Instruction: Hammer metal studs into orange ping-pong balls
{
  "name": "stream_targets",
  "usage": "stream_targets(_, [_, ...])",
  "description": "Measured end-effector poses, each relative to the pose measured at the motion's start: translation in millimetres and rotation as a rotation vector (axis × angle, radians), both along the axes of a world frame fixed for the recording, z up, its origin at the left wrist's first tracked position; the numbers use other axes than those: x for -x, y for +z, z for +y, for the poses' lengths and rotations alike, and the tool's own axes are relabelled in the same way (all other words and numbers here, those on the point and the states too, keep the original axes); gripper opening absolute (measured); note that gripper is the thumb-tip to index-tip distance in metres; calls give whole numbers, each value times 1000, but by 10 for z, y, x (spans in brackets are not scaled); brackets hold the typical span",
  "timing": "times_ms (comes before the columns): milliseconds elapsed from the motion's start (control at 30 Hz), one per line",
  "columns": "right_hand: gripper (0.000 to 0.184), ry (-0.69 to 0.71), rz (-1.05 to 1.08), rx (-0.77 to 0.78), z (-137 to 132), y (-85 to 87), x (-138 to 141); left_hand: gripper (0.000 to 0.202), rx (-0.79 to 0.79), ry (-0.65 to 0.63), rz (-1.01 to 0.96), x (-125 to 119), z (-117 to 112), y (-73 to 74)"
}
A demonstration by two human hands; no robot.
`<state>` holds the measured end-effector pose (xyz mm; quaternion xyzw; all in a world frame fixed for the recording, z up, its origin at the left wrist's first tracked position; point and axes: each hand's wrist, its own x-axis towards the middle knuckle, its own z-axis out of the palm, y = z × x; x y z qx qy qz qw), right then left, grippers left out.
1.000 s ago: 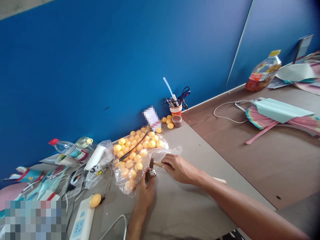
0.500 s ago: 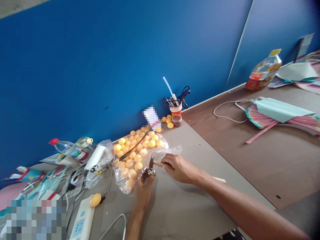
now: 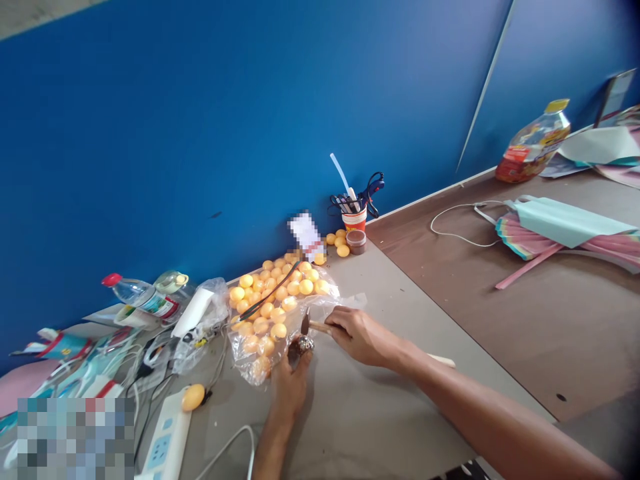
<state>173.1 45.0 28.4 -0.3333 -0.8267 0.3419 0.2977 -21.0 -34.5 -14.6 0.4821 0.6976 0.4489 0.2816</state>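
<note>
My right hand [image 3: 361,335] is closed around the wooden handle of a small hammer [image 3: 305,325], whose metal head hangs just above a small shiny silver object [image 3: 303,345]. My left hand [image 3: 290,383] pinches that silver object at its fingertips and holds it against the grey table [image 3: 360,420]. Right behind them lies a clear plastic bag [image 3: 273,313] full of several orange balls.
A white power strip [image 3: 163,447] with a loose orange ball [image 3: 193,397] lies front left, beside cables and a water bottle [image 3: 137,297]. A paper cup of pens and scissors [image 3: 354,212] stands at the blue wall. On the brown table [image 3: 500,293], coloured paper fans [image 3: 565,230] and a bottle [image 3: 533,143].
The hammer head has stayed hovering over the silver object with only slight shifts. My left hand has barely moved. The camera has drifted a little to the left.
</note>
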Motion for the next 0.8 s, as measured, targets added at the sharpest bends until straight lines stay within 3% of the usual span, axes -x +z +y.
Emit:
stream_targets(200, [21, 46, -65, 38, -44, 44, 8, 29, 76, -3, 41, 8, 1, -10])
stream_targets(433, [19, 10, -29, 20, -21, 34, 0, 39, 48, 1, 72, -6, -2, -53])
stream_targets(667, [20, 25, -41, 30, -47, 37, 7, 40, 67, -7, 47, -21, 4, -25])
stream_targets(800, [19, 41, -47, 12, -61, 37, 15, 31, 62, -22, 63, -12, 3, -6])
